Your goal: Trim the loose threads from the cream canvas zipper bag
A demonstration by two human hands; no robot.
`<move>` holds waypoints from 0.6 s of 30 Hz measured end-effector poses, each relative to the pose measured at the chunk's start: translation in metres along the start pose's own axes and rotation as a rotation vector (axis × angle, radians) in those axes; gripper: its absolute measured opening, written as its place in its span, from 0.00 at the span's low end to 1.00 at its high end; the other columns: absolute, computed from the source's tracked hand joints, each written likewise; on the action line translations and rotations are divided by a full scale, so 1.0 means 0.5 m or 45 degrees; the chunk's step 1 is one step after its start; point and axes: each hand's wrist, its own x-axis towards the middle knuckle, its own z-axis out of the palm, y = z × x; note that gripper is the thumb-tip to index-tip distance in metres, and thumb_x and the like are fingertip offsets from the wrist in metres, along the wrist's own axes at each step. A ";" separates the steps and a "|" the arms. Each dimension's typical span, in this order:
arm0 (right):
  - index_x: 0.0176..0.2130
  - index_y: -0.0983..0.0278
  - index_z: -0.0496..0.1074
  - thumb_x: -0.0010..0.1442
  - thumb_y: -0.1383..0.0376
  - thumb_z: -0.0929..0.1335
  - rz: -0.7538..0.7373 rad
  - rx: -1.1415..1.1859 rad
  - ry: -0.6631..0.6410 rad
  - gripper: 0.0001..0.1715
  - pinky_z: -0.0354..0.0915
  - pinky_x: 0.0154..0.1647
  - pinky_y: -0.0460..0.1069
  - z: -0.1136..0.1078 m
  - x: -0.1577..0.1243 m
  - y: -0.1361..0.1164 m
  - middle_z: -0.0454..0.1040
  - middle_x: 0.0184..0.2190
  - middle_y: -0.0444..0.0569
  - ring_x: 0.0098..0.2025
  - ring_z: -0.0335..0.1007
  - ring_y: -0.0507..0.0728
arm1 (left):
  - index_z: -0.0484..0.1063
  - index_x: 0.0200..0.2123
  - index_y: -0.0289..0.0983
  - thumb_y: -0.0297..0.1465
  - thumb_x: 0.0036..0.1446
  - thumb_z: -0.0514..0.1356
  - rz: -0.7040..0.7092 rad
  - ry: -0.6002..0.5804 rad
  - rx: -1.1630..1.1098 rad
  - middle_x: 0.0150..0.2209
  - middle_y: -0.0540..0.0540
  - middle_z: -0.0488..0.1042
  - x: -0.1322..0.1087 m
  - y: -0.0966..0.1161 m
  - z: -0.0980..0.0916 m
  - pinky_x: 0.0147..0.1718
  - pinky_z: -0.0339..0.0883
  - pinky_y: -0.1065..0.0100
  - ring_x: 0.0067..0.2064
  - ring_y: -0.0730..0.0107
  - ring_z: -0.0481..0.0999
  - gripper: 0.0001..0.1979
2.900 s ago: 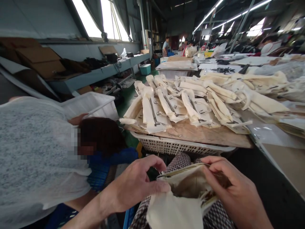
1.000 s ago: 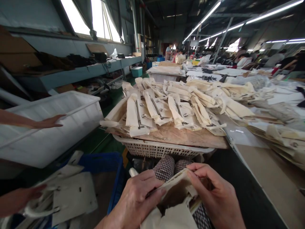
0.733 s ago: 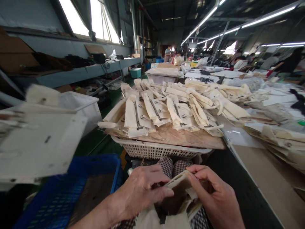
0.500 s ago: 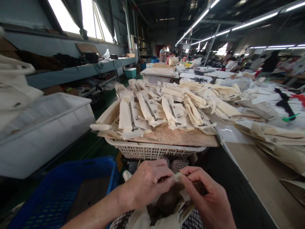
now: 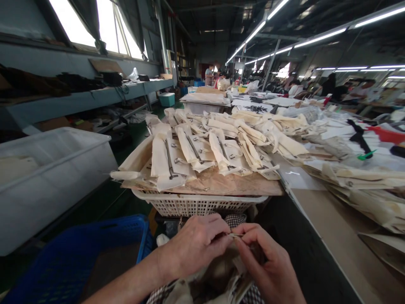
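Cream fabric (image 5: 218, 270) lies bunched at six o'clock in the view, over checked trousers (image 5: 236, 219), part of its inner side showing. The left hand (image 5: 201, 238) and right hand (image 5: 262, 253) are drawn close together at its far edge, each clamped on the cloth between thumb and fingers — the fingertips nearly meet on a thin fold. At eight o'clock stands a blue crate (image 5: 144, 236) with a dark flat panel inside. Just past the knees, a white perforated basket (image 5: 196, 207) bears a brown board (image 5: 221, 183), on which many cream pieces (image 5: 172, 162) with dark strips and small metal fittings lie overlapping. At four o'clock is a brown sheet (image 5: 322, 219), with a stack of similar pieces (image 5: 363, 202) beside it, toward three. A white tub (image 5: 72, 190) sits at nine, something pale within. Farther off, a bench (image 5: 79, 95) runs along the wall at ten, and a teal box (image 5: 167, 101) stands on the green floor near eleven. Far back at twelve is a person (image 5: 209, 76) — strip lights (image 5: 319, 38) hang toward two.
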 end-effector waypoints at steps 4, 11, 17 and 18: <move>0.29 0.61 0.68 0.63 0.63 0.66 -0.052 -0.025 0.034 0.10 0.67 0.36 0.42 0.011 0.001 -0.006 0.75 0.37 0.45 0.34 0.72 0.50 | 0.70 0.30 0.35 0.23 0.61 0.56 -0.011 0.114 -0.020 0.27 0.52 0.68 -0.009 0.006 0.010 0.27 0.56 0.72 0.27 0.75 0.66 0.07; 0.29 0.61 0.69 0.59 0.68 0.67 -0.190 0.123 -0.154 0.06 0.67 0.42 0.43 -0.007 0.035 -0.036 0.75 0.41 0.46 0.41 0.73 0.52 | 0.64 0.28 0.37 0.23 0.59 0.54 -0.029 0.383 0.029 0.24 0.53 0.66 -0.060 0.056 0.003 0.23 0.52 0.73 0.23 0.78 0.62 0.08; 0.31 0.61 0.66 0.56 0.69 0.67 0.061 0.068 -0.198 0.04 0.67 0.53 0.51 0.034 0.062 0.010 0.70 0.50 0.52 0.54 0.69 0.58 | 0.63 0.24 0.37 0.22 0.57 0.53 -0.337 0.415 0.191 0.22 0.53 0.66 -0.054 0.031 0.029 0.23 0.54 0.72 0.22 0.76 0.65 0.10; 0.35 0.61 0.68 0.55 0.68 0.69 0.056 0.025 -0.121 0.06 0.65 0.56 0.54 0.041 0.058 0.025 0.68 0.54 0.54 0.58 0.66 0.61 | 0.63 0.24 0.37 0.22 0.57 0.53 -0.383 0.401 0.205 0.22 0.53 0.66 -0.047 0.027 0.031 0.24 0.55 0.72 0.23 0.75 0.66 0.10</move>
